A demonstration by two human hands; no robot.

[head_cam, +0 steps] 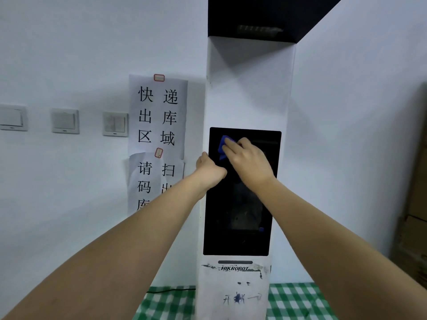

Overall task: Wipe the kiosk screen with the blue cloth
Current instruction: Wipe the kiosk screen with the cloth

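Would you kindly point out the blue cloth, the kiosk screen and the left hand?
blue cloth (222,144): head view, exposed upper-left fold.
kiosk screen (238,239): head view, bare lower glass.
left hand (209,168): head view, back of hand.

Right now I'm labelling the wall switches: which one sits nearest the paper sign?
The rightmost switch, almost touching the sign's left edge; the other two sit further left.

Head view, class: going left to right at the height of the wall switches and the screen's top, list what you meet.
Three wall switches → paper sign → left hand → blue cloth → right hand → cardboard boxes.
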